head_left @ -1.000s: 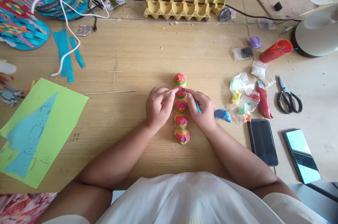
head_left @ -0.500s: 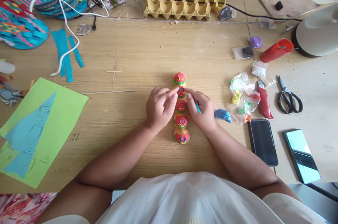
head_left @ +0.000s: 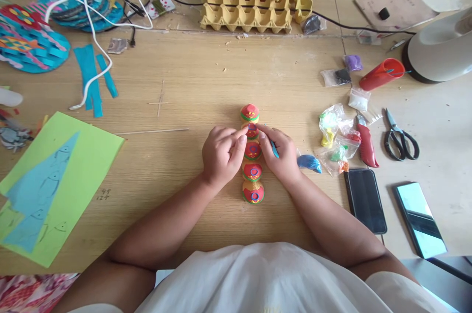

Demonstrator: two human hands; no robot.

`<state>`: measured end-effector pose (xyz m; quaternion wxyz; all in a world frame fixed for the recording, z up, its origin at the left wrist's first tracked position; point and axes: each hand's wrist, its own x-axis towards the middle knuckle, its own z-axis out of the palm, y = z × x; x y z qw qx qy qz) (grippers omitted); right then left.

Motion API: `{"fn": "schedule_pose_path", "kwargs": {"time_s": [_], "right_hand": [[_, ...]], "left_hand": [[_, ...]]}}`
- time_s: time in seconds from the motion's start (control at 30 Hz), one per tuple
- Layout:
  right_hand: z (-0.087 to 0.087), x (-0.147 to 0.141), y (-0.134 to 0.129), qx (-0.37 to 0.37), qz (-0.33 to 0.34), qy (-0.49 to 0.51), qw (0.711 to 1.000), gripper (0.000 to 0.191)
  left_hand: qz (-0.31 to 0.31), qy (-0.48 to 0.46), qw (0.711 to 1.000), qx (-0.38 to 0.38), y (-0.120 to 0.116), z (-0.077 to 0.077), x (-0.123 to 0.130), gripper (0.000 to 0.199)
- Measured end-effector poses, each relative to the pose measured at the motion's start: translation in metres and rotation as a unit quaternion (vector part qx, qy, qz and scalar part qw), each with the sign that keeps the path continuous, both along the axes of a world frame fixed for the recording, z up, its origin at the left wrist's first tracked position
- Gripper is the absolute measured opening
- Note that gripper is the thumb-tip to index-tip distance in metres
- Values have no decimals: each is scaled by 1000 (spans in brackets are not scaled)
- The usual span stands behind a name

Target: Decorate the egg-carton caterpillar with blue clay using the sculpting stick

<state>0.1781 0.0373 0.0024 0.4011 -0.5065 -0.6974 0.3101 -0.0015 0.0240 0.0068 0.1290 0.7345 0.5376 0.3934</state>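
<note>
Between my hands lies a caterpillar made from a row of egg-carton cups (head_left: 252,171), covered in red, green and yellow clay, with blue rings on several cups. The far end cup (head_left: 250,111) has a small yellow face. My left hand (head_left: 223,154) is curled, its index fingertip at the left side of the blue ring on the second cup (head_left: 252,129). From the right, my right hand (head_left: 279,152) brings its index fingertip to the same ring. A thin blue clay tool (head_left: 275,149) is tucked in its fingers, mostly hidden.
Bags of coloured clay (head_left: 337,131), a blue clay packet (head_left: 309,163), a red-handled knife (head_left: 366,143), scissors (head_left: 400,138) and two phones (head_left: 366,201) lie right. Green paper (head_left: 92,155) is left. Egg cartons (head_left: 245,10) and a black cable (head_left: 332,20) are at the back.
The whole view has shifted slightly. My hands stay at the second cup, with only small fingertip movement around its blue ring.
</note>
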Motion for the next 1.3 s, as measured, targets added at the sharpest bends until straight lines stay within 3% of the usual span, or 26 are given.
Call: {"fn": "schedule_pose_path", "kwargs": {"time_s": [0.43, 1.07, 1.3], "right_hand": [[-1, 1, 0, -3, 8, -6, 1000, 34], [0, 0, 2, -5, 15, -9, 1000, 33], [-1, 0, 4, -39, -15, 97, 994, 41]], "left_hand": [[0, 19, 1000, 3, 0, -1, 0, 41], [15, -43, 999, -23, 9, -5, -2, 38], [18, -41, 999, -20, 10, -4, -1, 36]]}}
